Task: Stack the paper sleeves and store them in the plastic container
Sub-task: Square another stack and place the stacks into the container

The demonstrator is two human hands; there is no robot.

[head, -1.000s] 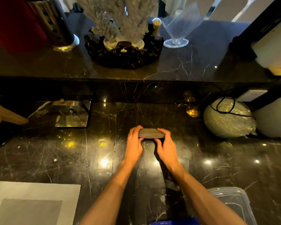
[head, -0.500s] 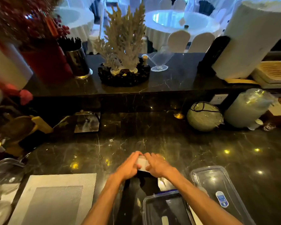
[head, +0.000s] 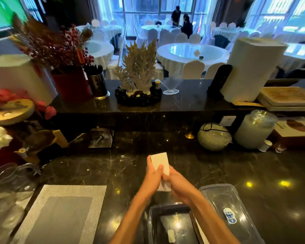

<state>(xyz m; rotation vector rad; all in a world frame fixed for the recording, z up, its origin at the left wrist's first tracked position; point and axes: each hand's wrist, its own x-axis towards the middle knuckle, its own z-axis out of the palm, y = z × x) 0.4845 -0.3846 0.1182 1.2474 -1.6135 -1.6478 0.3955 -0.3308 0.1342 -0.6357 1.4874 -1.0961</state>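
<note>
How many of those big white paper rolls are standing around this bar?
2. One big white roll stands at the far left beside the red vase; the other stands on the raised ledge at the right, beside the trays. More may sit out of frame.

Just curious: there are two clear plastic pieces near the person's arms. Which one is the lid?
The lid is the flat piece right of the right arm, bearing a blue label. The container, under the forearms, is deeper and open.
</note>
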